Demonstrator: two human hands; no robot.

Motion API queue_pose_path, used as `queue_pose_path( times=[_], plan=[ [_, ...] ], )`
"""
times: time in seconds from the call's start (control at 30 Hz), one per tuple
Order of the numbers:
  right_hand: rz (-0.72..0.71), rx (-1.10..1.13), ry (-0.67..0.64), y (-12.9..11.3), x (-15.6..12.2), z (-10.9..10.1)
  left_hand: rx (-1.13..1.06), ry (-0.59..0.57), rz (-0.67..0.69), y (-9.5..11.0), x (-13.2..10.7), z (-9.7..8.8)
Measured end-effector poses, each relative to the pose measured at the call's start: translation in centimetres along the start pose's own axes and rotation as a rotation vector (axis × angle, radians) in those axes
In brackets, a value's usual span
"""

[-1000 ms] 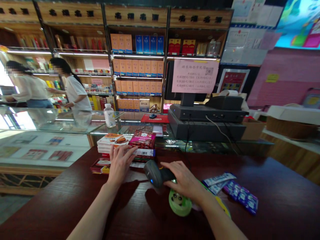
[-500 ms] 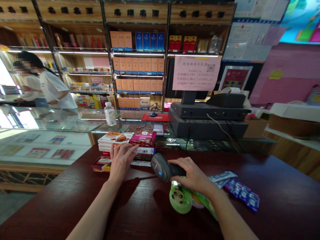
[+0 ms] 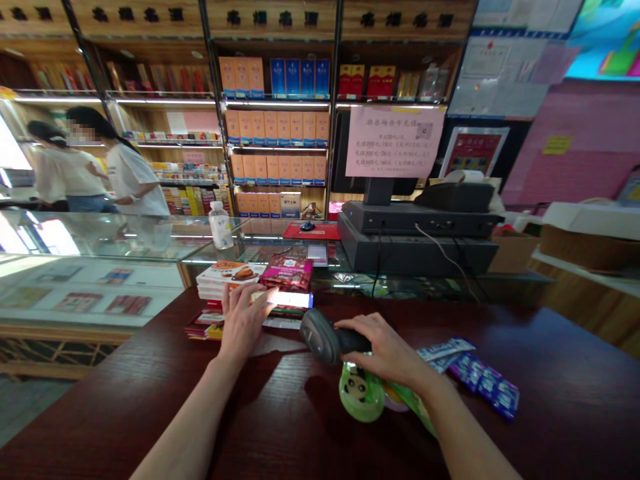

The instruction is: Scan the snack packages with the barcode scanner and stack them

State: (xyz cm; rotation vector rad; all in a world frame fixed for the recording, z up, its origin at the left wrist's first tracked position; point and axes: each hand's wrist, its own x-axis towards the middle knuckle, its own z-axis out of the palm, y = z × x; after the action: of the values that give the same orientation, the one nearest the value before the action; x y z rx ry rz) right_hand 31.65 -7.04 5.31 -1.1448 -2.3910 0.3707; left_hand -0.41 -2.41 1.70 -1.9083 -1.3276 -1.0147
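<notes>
My right hand (image 3: 383, 350) is wrapped round the grip of a dark grey barcode scanner (image 3: 320, 337), its head pointing left and forward toward the stacked packages. Bright light falls on the white edge of a box (image 3: 293, 300) in that stack. My left hand (image 3: 245, 320) rests against the near side of the stack with fingers spread, holding nothing I can see. Above its fingers are a white box with a cake picture (image 3: 227, 273) and a magenta-brown packet (image 3: 287, 273). Under my right hand lies a green panda-faced package (image 3: 360, 393), partly hidden by the hand.
Purple-blue sachets (image 3: 485, 387) and a light blue packet (image 3: 445, 353) lie right on the dark wooden table (image 3: 280, 427). Behind stand a bottle (image 3: 220, 227), a glass counter and a cash register (image 3: 420, 243). Two people (image 3: 135, 173) stand at the far left.
A bright patch of light has appeared on the box edge, and the scanner's blue light no longer shows. Both hands stay nearly in place. The people at the far left have shifted right.
</notes>
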Motion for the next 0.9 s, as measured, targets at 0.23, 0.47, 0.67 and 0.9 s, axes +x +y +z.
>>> queue_pose_path(
  times=[0.23, 0.47, 0.67, 0.9],
  plan=[
    [0.007, 0.004, -0.001, 0.1, 0.0, 0.1, -0.023, -0.022, -0.034, 0.2, 0.1, -0.3],
    [-0.055, 0.045, -0.125, -1.0, 0.2, 1.4, -0.057, -0.016, -0.065, 0.6, 0.5, -0.5],
    [-0.109, 0.027, -0.151, -1.4, 0.2, 2.6, -0.033, -0.034, -0.047, 0.6, 0.4, -0.6],
    [-0.146, -0.018, -0.138, -1.3, 0.4, 3.1, -0.062, -0.067, -0.006, 0.8, 0.5, -0.5]
  ],
)
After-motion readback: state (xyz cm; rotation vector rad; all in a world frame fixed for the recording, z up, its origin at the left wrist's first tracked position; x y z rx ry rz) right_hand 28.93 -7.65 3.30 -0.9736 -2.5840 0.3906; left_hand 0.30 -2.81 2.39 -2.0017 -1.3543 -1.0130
